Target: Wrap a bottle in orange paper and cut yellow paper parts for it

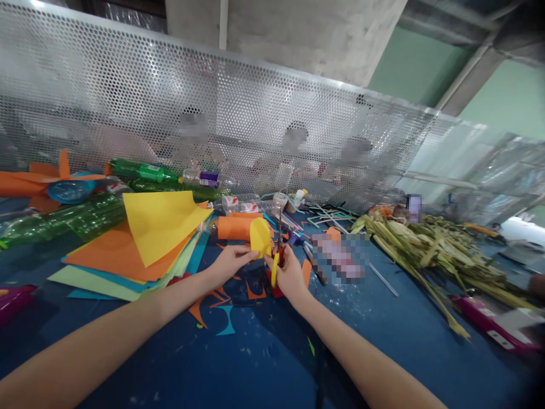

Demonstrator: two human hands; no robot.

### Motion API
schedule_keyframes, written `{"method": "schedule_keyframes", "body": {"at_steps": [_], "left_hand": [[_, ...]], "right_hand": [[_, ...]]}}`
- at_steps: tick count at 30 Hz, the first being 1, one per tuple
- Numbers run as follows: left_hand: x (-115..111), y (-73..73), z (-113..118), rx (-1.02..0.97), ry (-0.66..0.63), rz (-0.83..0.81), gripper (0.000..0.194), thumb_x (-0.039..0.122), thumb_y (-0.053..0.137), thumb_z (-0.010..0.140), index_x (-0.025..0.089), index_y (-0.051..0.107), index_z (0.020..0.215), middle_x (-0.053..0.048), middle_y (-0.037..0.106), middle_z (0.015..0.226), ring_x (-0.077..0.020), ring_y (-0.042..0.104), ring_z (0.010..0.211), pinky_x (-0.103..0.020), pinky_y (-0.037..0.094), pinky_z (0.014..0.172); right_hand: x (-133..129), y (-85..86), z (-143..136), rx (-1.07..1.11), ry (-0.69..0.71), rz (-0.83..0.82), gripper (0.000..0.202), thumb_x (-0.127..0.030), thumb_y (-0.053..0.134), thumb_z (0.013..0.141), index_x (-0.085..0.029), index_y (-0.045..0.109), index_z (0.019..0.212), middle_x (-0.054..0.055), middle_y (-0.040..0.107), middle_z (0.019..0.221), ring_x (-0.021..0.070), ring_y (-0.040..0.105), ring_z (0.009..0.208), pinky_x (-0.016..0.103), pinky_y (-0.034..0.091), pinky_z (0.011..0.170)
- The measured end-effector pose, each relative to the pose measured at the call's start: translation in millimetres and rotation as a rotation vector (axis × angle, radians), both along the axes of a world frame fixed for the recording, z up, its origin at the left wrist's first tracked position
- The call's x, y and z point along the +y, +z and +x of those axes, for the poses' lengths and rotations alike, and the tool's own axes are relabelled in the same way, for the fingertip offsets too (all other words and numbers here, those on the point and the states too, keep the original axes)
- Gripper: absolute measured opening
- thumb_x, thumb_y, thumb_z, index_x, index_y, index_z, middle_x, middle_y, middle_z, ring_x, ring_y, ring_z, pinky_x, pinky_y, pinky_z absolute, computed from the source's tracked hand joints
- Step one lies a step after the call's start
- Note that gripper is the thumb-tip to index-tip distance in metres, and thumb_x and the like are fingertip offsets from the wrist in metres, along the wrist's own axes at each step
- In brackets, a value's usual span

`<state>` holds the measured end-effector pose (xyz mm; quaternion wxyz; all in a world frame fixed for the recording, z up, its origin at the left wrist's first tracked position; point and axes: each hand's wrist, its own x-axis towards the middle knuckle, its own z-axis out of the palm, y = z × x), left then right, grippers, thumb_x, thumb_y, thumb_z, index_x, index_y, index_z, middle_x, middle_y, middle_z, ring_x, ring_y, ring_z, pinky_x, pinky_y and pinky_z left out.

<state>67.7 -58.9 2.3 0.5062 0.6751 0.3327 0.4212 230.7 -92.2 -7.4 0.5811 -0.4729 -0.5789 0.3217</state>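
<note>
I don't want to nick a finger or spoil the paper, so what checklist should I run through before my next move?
1. Yellow piece held: ok, the left hand grips its lower edge.
2. Scissors in hand: ok, the right hand has them, blades pointing up.
3. Left fingers out of the blades: ok, they are left of them, though close.
4. Blades open or closed: cannot tell, too small and blurred.
5. Table below the hands free of offcuts: not ok, orange scraps and a blue scrap lie there.
6. Paper stack apart from the scissors: ok, it lies to their left.
</note>
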Motion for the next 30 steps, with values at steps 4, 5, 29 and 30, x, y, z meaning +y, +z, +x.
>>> {"method": "schedule_keyframes", "body": {"at_steps": [4,5,29,30], "left_hand": [[0.1,-0.3,0.7,-0.002,0.017,0.006,0.035,0.046,0.06,0.072,0.013,0.071,0.069,-0.003,0.065,0.066,-0.0186,0.057,0.068,-0.025,0.042,0.062],[0.4,-0.5,0.7,0.0,0.019,0.008,0.035,0.046,0.059,0.072,0.013,0.071,0.068,-0.003,0.065,0.067,-0.018,0.056,0.067,-0.025,0.042,0.062],[1.6,-2.4,0.0,-0.006,0.043,-0.043,0.033,0.045,0.063,0.069,0.012,0.07,0.066,-0.001,0.06,0.06,-0.0125,0.048,0.057,-0.023,0.036,0.055],[1.9,-3.0,0.0,-0.016,0.044,-0.049,0.033,0.045,0.063,0.069,0.012,0.07,0.066,-0.001,0.061,0.061,-0.0127,0.048,0.058,-0.023,0.036,0.055]], "right_hand": [[1.1,-2.5,0.0,0.01,0.008,-0.006,0.028,-0.023,0.062,0.07,-0.022,0.047,0.094,0.003,0.062,0.089,0.0171,0.06,0.078,0.03,0.049,0.073],[1.2,-2.9,-0.1,0.011,0.007,-0.008,0.027,-0.024,0.062,0.071,-0.022,0.047,0.094,0.003,0.062,0.09,0.0171,0.06,0.078,0.03,0.049,0.072],[-2.1,0.2,-2.5,0.012,0.021,-0.018,0.025,-0.025,0.059,0.073,-0.022,0.046,0.094,0.003,0.061,0.09,0.0186,0.061,0.081,0.032,0.05,0.073],[-2.3,0.5,-2.6,0.013,0.023,-0.012,0.025,-0.025,0.059,0.073,-0.022,0.046,0.094,0.003,0.061,0.09,0.0188,0.061,0.082,0.032,0.05,0.073]]}}
